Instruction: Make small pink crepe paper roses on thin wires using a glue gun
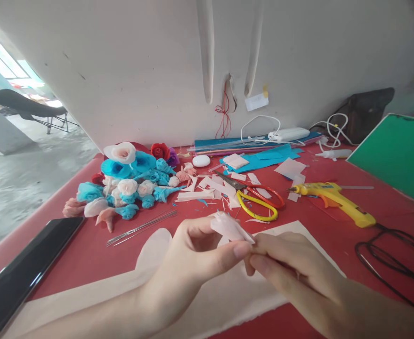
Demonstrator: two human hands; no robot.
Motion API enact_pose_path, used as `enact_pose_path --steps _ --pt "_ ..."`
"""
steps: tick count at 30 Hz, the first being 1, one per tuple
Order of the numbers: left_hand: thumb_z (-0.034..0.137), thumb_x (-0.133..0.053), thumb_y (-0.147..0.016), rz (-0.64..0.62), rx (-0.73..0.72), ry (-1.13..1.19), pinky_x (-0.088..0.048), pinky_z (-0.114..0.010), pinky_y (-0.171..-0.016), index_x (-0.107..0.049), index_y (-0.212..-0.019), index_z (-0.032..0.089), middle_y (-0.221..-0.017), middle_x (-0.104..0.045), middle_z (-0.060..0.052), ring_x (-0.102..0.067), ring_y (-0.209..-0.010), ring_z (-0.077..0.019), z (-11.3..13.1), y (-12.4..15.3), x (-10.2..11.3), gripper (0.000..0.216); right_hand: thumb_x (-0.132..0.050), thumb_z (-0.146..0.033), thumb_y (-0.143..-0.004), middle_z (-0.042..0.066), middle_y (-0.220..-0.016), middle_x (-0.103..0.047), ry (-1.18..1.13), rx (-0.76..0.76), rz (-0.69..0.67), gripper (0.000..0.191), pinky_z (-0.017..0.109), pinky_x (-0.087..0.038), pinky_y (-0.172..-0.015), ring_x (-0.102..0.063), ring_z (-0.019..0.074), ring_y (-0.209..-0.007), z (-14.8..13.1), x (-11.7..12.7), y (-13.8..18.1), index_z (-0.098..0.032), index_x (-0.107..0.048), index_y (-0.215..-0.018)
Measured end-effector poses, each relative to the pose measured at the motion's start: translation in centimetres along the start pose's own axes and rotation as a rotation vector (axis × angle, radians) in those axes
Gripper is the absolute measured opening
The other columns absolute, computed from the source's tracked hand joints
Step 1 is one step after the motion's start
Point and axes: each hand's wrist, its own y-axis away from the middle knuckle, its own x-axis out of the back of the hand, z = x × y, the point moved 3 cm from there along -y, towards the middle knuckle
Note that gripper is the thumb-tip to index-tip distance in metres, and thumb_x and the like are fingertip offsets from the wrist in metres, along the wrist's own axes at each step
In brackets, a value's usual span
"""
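My left hand (189,256) and my right hand (291,266) meet in front of me over the red table (86,249). Both pinch a small rolled piece of pale pink crepe paper (230,227), which sticks up between the fingertips. The left thumb and fingers close on its base from the left, and the right fingers press on it from the right. Beneath both hands lies a large sheet of pale pink paper (228,296).
A pile of blue, white, pink and red paper flowers (132,181) lies at the left, thin wires (141,227) beside it. Yellow-and-red scissors (258,197), a yellow glue gun (337,197) with black cord, paper scraps, a black phone (23,275) and a green board (401,155) surround the hands.
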Motion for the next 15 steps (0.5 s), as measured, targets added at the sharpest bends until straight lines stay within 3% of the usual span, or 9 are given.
enact_pose_path --steps 8,15 --pt "0.020 -0.060 -0.079 -0.023 0.007 0.001 -0.046 -0.021 -0.064 -0.067 -0.072 0.022 -0.068 -0.060 0.002 -0.054 -0.071 -0.0105 -0.03 0.13 -0.21 0.009 -0.031 -0.026 -0.092 -0.001 -0.069 -0.058 -0.100 -0.049 -0.093 0.026 0.014 -0.034 -0.039 -0.050 0.0061 -0.052 0.07 0.04 -0.25 -0.021 -0.052 -0.078" --pt "0.021 -0.062 -0.078 -0.031 -0.027 -0.013 -0.046 -0.020 -0.069 -0.066 -0.074 0.020 -0.066 -0.060 0.003 -0.057 -0.068 -0.0088 0.02 0.10 -0.10 0.006 -0.029 -0.032 -0.092 -0.001 -0.068 -0.050 -0.291 -0.194 -0.214 0.028 0.016 -0.031 -0.042 -0.039 0.0061 -0.050 0.11 -0.48 -0.19 -0.020 -0.049 -0.075"
